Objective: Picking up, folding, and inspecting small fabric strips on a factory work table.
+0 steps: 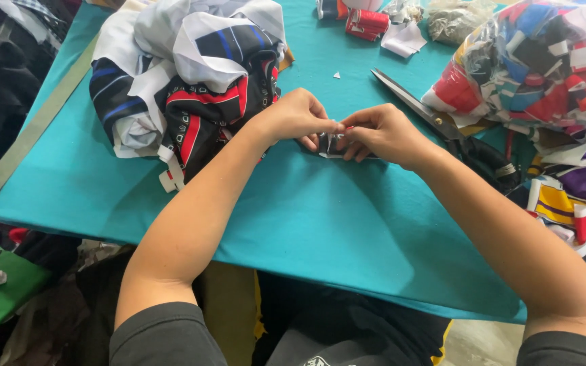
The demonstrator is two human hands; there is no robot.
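Head view looks down at two hands meeting in the middle of the frame. The left hand (298,116) and the right hand (379,133) both pinch a small dark piece of cloth (332,145), fingers closed tight on it, low on the teal worktop (320,224). Big scissors (418,108) lie just beside the right hand, not in use. A heap of striped cloth (184,81) sits at upper left, seemingly waiting. A clear bag of cloth scraps (544,61) at upper right looks nearly full.
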